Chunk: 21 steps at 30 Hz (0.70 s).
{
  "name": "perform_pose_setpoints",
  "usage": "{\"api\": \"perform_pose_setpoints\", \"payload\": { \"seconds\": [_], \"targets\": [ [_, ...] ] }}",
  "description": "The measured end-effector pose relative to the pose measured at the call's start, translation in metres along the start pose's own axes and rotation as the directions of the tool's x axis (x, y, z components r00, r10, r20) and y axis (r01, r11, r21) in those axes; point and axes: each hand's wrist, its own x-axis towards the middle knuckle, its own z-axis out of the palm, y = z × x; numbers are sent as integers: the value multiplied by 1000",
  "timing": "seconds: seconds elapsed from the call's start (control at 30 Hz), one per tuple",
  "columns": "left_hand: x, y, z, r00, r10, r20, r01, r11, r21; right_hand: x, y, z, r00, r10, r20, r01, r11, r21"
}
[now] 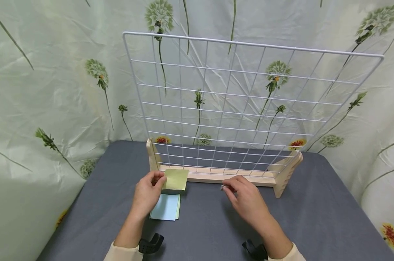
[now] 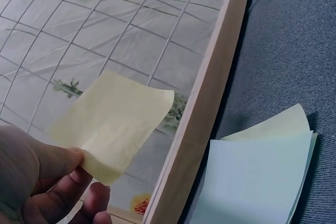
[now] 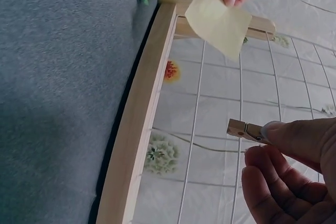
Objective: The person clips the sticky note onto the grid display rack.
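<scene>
Between thumb and fingers, my left hand [image 1: 147, 192] pinches a yellow paper note [image 1: 177, 179] by its left edge, held up before the lower left of a white wire grid [image 1: 216, 96]. My right hand [image 1: 247, 198] is raised before the grid's lower middle. It pinches a small wooden clothespin [image 3: 245, 130], whose jaws point away from the fingers and hold nothing. A small stack of paper notes [image 1: 164, 207], pale blue on top with greenish sheets beneath, lies on the table just below the left hand.
The grid stands upright in a wooden base [image 1: 229, 179] with notched end supports [image 1: 286, 174]. A dark grey cloth covers the table [image 1: 203, 232]. Behind hangs a pale curtain [image 1: 60, 87] printed with flowers. Black straps [image 1: 151, 243] are on both wrists.
</scene>
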Motion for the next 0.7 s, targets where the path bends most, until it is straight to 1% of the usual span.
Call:
{"api": "perform_pose_setpoints", "payload": {
  "seconds": [0.13,0.3,0.5,0.7],
  "targets": [
    [1,1,1,1000,-16,16,17,1000,-11,5,-2,3,1000,-26,3,25,999,29],
    [3,3,1,1000,-17,20,17,1000,-25,14,-8,7,999,-43,12,43,998,43],
    [9,7,5,1000,-2,-13,1,998,-59,28,-15,9,997,-70,14,69,997,45],
    [13,9,10,999,-5,-41,2,996,-86,40,-22,12,992,-121,-25,123,990,76]
  ]
}}
